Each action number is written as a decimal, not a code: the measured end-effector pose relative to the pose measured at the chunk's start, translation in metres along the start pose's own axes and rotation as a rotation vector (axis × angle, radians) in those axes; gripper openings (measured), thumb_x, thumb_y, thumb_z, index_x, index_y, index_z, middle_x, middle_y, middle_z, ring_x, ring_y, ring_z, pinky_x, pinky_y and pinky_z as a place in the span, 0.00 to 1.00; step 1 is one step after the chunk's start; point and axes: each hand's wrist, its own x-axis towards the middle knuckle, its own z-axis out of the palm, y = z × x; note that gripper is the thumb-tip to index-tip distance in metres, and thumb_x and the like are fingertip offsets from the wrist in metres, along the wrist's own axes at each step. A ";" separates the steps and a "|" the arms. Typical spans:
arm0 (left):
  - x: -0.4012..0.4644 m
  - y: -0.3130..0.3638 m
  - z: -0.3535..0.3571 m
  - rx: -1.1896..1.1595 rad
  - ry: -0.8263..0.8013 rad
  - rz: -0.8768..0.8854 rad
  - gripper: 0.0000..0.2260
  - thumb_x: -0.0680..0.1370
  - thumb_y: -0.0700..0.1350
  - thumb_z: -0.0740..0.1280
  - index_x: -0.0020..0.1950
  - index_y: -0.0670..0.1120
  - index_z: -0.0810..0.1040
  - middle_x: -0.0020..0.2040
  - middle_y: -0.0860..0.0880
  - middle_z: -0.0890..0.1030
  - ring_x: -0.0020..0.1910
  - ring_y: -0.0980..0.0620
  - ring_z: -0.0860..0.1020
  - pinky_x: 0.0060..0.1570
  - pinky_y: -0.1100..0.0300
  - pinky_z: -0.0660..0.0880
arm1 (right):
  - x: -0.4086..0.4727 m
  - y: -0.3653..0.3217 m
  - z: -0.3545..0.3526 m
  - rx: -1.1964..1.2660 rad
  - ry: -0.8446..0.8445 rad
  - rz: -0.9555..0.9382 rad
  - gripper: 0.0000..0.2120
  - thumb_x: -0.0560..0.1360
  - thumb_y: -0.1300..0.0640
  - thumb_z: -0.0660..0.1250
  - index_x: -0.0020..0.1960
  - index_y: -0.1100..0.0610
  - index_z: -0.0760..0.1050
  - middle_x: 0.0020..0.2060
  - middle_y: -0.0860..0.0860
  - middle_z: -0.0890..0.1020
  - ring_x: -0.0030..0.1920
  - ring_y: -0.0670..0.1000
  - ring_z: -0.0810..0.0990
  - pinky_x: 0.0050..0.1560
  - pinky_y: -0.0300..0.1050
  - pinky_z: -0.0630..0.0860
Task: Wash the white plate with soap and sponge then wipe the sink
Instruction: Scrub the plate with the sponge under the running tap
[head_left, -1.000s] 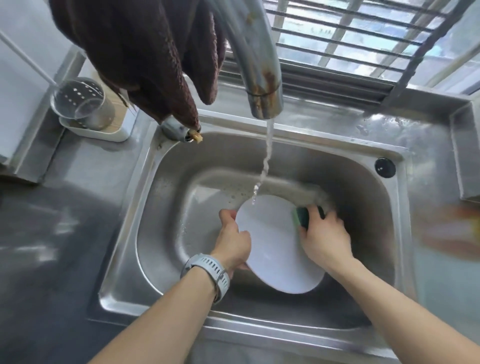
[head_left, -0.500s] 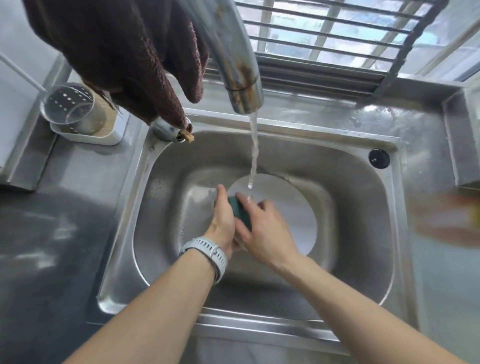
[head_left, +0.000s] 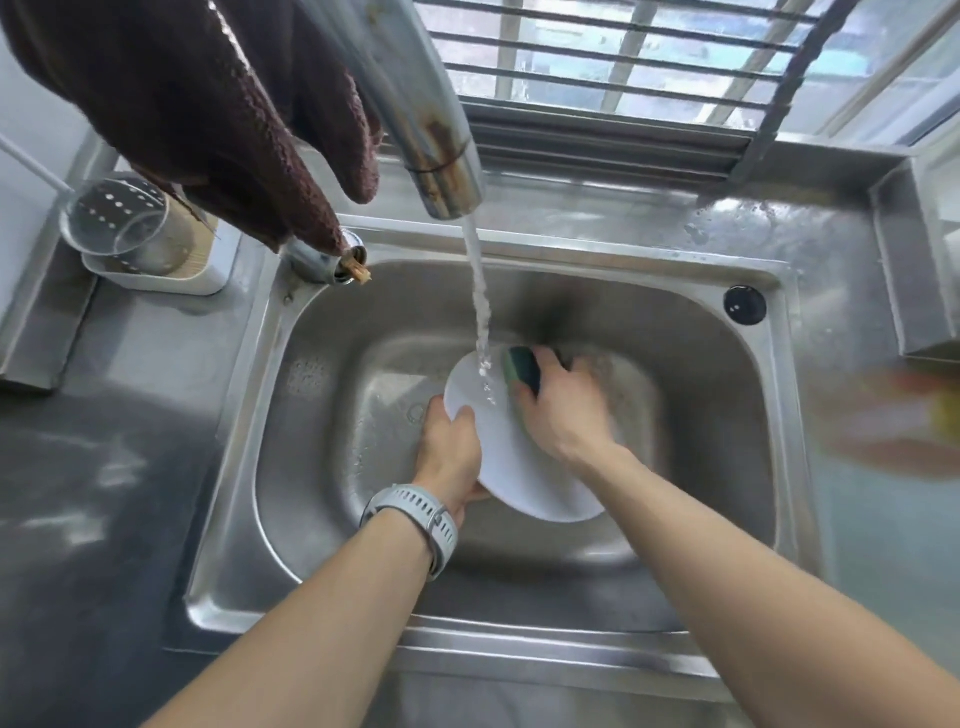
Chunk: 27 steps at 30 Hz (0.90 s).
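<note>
The left hand (head_left: 451, 451) is gripping the plate (head_left: 511, 470) by its left rim, thumb lying over the face, tilting it up inside the sink (head_left: 332, 332), probably so the water (head_left: 480, 312) strikes the upper face and runs off. The right hand (head_left: 563, 410) is clutching the sponge (head_left: 522, 370), fingers curled over it, pressing it against the plate's upper right edge, just right of the stream. Both forearms are reaching forward and down over the sink's near rim. A watch (head_left: 415, 514) is sitting on the left wrist. Above the sink, the tap (head_left: 431, 150) is running, and a brown cloth (head_left: 208, 114) is hanging to its left. Scrubbing seems under way; wiping the sink is not yet done.
</note>
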 end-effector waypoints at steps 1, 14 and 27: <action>0.001 0.001 0.000 -0.019 0.023 -0.032 0.18 0.83 0.54 0.54 0.71 0.55 0.71 0.63 0.48 0.80 0.58 0.41 0.81 0.48 0.37 0.83 | -0.005 -0.014 0.002 0.056 -0.023 -0.066 0.24 0.79 0.46 0.61 0.74 0.48 0.66 0.57 0.61 0.75 0.54 0.65 0.76 0.51 0.53 0.75; -0.008 0.003 0.006 -0.033 0.092 -0.010 0.19 0.84 0.61 0.49 0.67 0.57 0.72 0.64 0.47 0.80 0.58 0.41 0.80 0.43 0.43 0.84 | -0.014 0.021 -0.009 -0.031 0.021 -0.015 0.22 0.79 0.45 0.62 0.71 0.51 0.67 0.54 0.63 0.79 0.53 0.66 0.78 0.50 0.54 0.75; -0.015 0.002 0.004 -0.051 0.129 -0.008 0.20 0.85 0.61 0.49 0.70 0.56 0.73 0.64 0.48 0.79 0.59 0.41 0.81 0.47 0.41 0.84 | -0.049 0.012 -0.013 0.038 -0.008 -0.157 0.17 0.76 0.47 0.67 0.61 0.53 0.70 0.50 0.56 0.80 0.50 0.59 0.77 0.47 0.51 0.71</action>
